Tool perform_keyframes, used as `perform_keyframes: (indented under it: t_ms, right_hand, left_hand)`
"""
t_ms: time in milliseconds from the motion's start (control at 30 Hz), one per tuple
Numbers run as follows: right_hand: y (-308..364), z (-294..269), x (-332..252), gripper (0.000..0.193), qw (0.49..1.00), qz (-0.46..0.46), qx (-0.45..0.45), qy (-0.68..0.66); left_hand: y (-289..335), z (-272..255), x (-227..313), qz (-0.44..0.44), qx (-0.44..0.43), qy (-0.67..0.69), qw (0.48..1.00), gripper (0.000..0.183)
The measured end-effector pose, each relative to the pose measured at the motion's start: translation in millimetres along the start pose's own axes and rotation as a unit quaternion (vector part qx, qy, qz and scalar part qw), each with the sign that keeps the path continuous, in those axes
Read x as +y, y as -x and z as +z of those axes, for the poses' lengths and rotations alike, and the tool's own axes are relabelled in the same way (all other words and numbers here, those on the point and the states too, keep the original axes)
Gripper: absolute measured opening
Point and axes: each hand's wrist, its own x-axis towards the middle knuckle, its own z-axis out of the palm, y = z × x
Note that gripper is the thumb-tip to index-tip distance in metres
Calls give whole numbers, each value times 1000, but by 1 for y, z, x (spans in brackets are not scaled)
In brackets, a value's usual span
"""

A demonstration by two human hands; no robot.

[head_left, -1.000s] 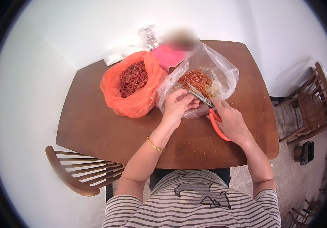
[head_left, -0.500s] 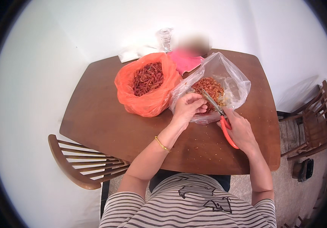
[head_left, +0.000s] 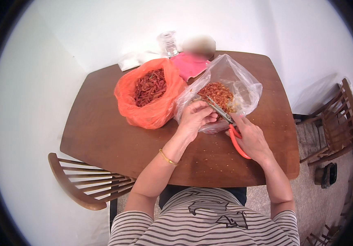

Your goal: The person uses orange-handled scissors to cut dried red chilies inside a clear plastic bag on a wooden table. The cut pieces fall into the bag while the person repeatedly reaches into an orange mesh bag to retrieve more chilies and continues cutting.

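Brown wooden table (head_left: 102,135), orange bag of dried chillies (head_left: 149,96), clear plastic bag (head_left: 233,82), pink cloth (head_left: 189,65), glass jar (head_left: 168,43)

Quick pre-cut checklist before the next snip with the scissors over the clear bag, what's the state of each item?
1. Right hand grips the red-handled scissors: ok.
2. Blades point into the clear plastic bag, over the cut chili pieces: ok.
3. Left hand at the bag's mouth, fingers pinched: ok; what it pinches: cannot tell.
4. Left fingertips clear of the blades: cannot tell, they sit very close.
5. Orange bag of whole dried chilies open, beside the left hand: ok.
6. Chili flakes scattered on the wooden table: not ok.
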Motion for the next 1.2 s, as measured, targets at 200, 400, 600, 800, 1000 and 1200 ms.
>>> perform_keyframes:
  t_ms: [200,400,600,800,1000,1200]
  right_hand:
    - [-3,-8,-4,36,998,40,-48,-8]
    - [-3,-7,11,49,990,52,-25,-125]
    - [-7,-26,-5,49,941,173,-85,-276]
    - [-5,-26,-9,48,948,155,-90,-264]
    - [-5,-24,-5,51,949,139,-99,-265]
    - [-5,-24,-5,48,958,138,-95,-230]
  left_hand:
    - [0,2,0,20,17,-84,996,9]
    - [15,8,3,355,98,-575,731,32]
    - [37,17,61,332,133,-610,707,27]
    - [-11,-84,152,128,320,-752,561,22]
    - [-45,-139,136,40,313,-832,456,17]
    - [-48,-157,142,37,268,-778,567,16]
